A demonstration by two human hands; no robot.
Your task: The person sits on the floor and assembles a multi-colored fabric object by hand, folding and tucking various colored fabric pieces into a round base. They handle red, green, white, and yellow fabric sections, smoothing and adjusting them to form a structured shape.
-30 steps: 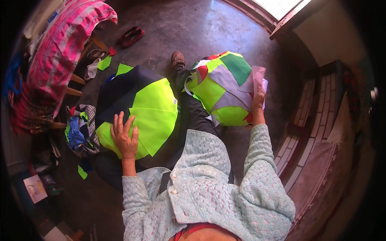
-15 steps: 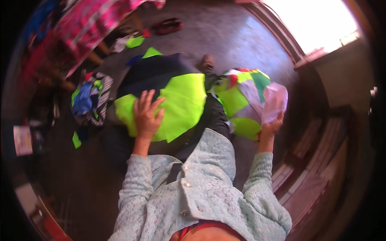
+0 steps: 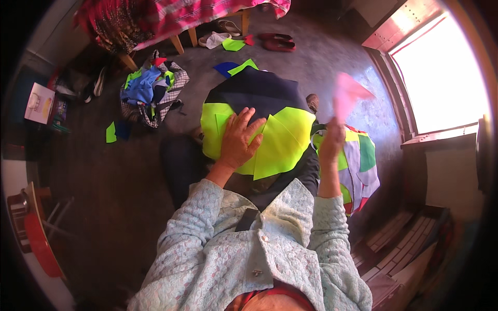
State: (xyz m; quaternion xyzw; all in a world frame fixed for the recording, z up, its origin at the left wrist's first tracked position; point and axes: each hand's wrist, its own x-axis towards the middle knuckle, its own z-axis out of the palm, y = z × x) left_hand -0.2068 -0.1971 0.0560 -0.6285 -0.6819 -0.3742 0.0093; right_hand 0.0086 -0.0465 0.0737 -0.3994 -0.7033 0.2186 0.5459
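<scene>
A round spread of cloth pieces, dark navy (image 3: pixel 259 90) at the far side and neon yellow-green (image 3: pixel 282 140) at the near side, lies before me by my legs. My left hand (image 3: pixel 240 139) rests on its near half, fingers spread over the yellow-green cloth. To the right, my right hand (image 3: pixel 331 142) is raised and closed round the lower end of a pink piece (image 3: pixel 348 96). This piece is blurred, and I cannot tell cloth from paper. Behind that hand stands a patchwork bundle (image 3: pixel 363 163) in green, grey, white and red, partly hidden by my forearm.
A checked bag (image 3: pixel 179 83) full of cloth scraps sits at the far left, with a yellow-green scrap (image 3: pixel 111 132) nearby. Red shoes (image 3: pixel 277 42) lie at the back, beside a bed with a pink cover (image 3: pixel 181 23). A bright doorway (image 3: pixel 441 78) is at right, near a slatted wooden piece (image 3: pixel 404 238).
My view has turned, so the whole scene sits further right and lower. The pink piece has swung up and inward in my right hand. My left hand stays on the cloth.
</scene>
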